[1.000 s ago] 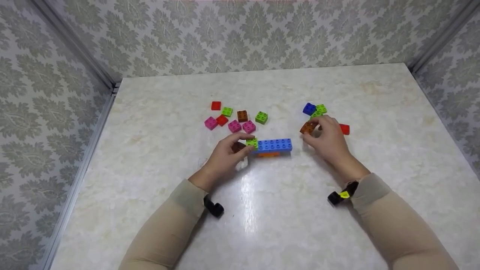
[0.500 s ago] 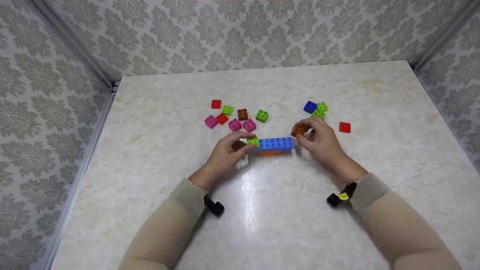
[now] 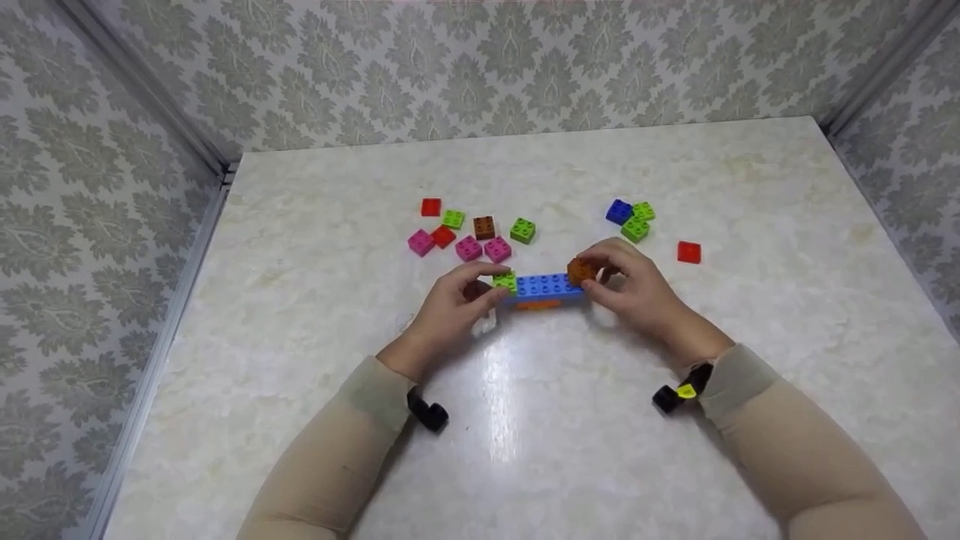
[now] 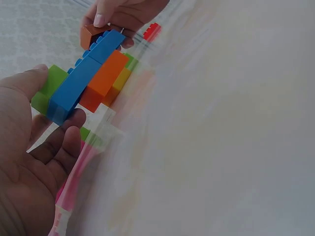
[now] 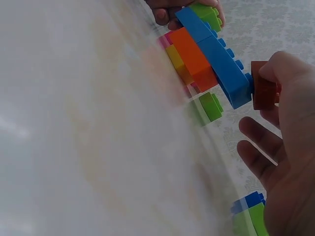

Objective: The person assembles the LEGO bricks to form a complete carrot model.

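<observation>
A stack of toy building bricks stands mid-table: a blue layer [image 3: 544,286] on top of an orange brick [image 4: 104,81], with a yellow brick [image 5: 179,65] at the bottom. My left hand [image 3: 459,304] pinches the light green brick [image 3: 505,282] sitting on the stack's left end. Between thumb and fingers my right hand [image 3: 634,277] holds a brown brick [image 3: 580,271] at the right end of the blue layer. In the right wrist view the brown brick is right at the blue studs, its own studs facing away from them.
Behind the stack lie loose bricks: pink [image 3: 469,248], red [image 3: 431,207], green [image 3: 523,230] and another brown one [image 3: 484,227]. To the back right are a blue brick [image 3: 619,211], two light green bricks [image 3: 636,229] and a red brick [image 3: 689,252]. Patterned walls border the table [image 3: 300,225].
My right hand has carried the brown brick leftward from near the right-hand bricks to the blue layer's right end. The left hand keeps its pinch on the light green brick.
</observation>
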Tool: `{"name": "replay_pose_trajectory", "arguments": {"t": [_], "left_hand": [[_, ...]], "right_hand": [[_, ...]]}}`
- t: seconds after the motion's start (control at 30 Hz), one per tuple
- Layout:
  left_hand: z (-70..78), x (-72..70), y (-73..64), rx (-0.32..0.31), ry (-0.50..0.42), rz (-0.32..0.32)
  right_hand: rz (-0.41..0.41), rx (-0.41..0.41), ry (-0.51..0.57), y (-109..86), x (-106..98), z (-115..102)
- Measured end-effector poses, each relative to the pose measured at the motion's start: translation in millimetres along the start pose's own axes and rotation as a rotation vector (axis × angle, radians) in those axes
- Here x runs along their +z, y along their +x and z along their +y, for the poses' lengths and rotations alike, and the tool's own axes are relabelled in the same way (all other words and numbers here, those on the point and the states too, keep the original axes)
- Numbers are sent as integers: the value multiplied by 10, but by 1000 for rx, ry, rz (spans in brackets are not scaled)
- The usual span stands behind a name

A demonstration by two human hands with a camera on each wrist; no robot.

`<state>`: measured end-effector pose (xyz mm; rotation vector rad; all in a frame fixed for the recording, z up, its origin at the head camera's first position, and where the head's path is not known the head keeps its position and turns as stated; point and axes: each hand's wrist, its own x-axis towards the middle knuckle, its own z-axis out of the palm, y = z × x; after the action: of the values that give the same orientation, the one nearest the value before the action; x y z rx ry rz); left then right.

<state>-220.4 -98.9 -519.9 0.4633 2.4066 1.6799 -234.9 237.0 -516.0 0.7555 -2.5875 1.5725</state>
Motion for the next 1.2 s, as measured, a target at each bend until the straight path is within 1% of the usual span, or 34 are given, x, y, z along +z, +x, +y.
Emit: {"name": "replay_pose_trajectory", "arguments": {"t": [0.1, 0.2, 0.3, 0.37, 0.5, 0.6, 0.73, 0.87, 1.0, 1.2], "left_hand": [[-3, 1, 0, -4, -4, -1], [5, 2, 2, -4, -5, -5], [18, 9, 2, -2, -6, -9], [18, 11, 0, 0, -5, -9], [3, 11, -4, 22, -5, -6], [-8, 11, -2, 46, -9, -3], [-9, 10, -1, 55, -15, -1], [-3, 6, -8, 50, -9, -2], [10, 4, -7, 41, 3, 0], [20, 2, -14, 28, 2, -3]], "right_hand": [[-33, -15, -5, -3, 2, 1], [-57, -9, -5, -9, 5, 6], [-67, 21, 10, -21, 5, 8], [-66, 48, 38, -25, 13, 9], [-56, 121, 157, -22, 36, -17], [-49, 207, 231, -4, 57, -50], [-55, 320, 235, 28, 76, -95], [-63, 388, 244, 43, 80, -146], [-39, 415, 267, 43, 78, -181], [4, 418, 283, 36, 101, -203]]}}
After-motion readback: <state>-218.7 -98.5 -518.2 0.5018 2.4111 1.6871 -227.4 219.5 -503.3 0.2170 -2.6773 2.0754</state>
